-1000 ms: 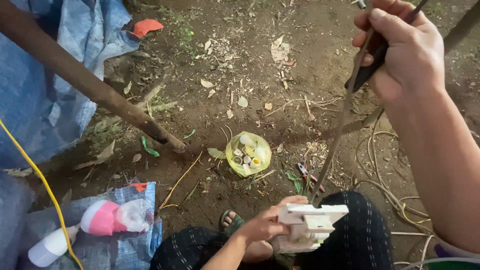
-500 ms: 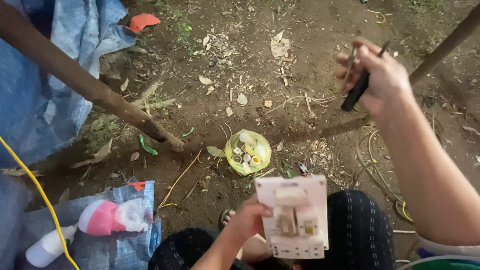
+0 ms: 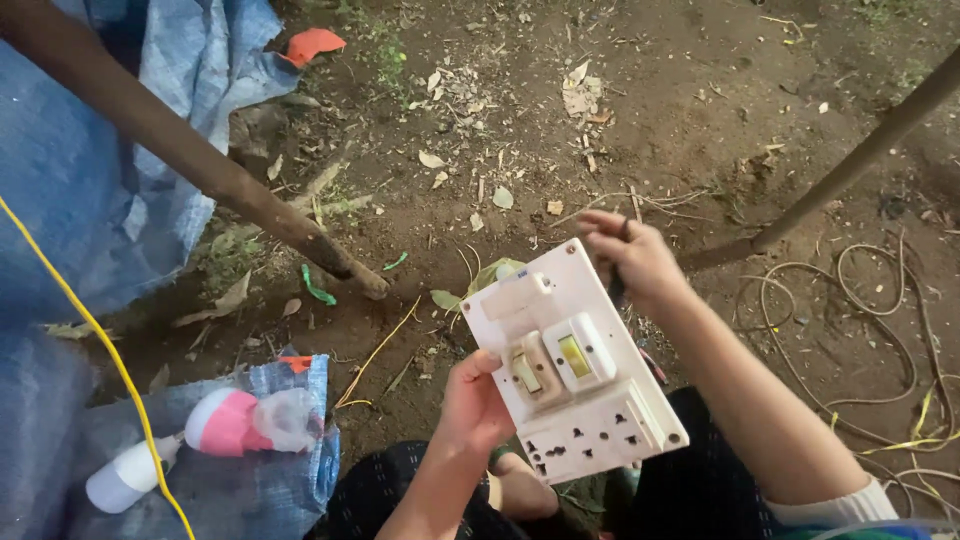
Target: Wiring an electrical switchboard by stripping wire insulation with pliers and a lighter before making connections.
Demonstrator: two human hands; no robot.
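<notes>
Since the earlier frames the right hand (image 3: 635, 262) has come down from the upper right of the view to the top edge of the white switchboard (image 3: 572, 362), and the board itself has been raised and turned face-up toward the camera. The left hand (image 3: 476, 405) holds the switchboard from below at its left edge, thumb over the face, fingers wrapped closed around the plate. The board sits tilted, above the person's lap, showing two rocker switches, a raised white box at its upper left, and socket holes along its lower part. The right hand's grip is closed around a thin dark tool (image 3: 620, 262), of which only a short length shows between the fingers; its tip lies at or behind the board's upper right corner, and contact cannot be told. Bare dirt ground (image 3: 690, 110) strewn with dry leaves lies beneath. A brown wooden pole (image 3: 190, 160) slants across the upper left, a second pole (image 3: 850, 165) across the upper right. Loose coiled wire (image 3: 860, 300) lies on the dirt at right. A blue tarp (image 3: 90, 200) covers the left side, with a yellow cord (image 3: 90, 330) running over it. A pink and white bulb (image 3: 240, 420) rests on a woven blue sack (image 3: 290, 470) at lower left, a white bulb (image 3: 125, 478) just beside it.
</notes>
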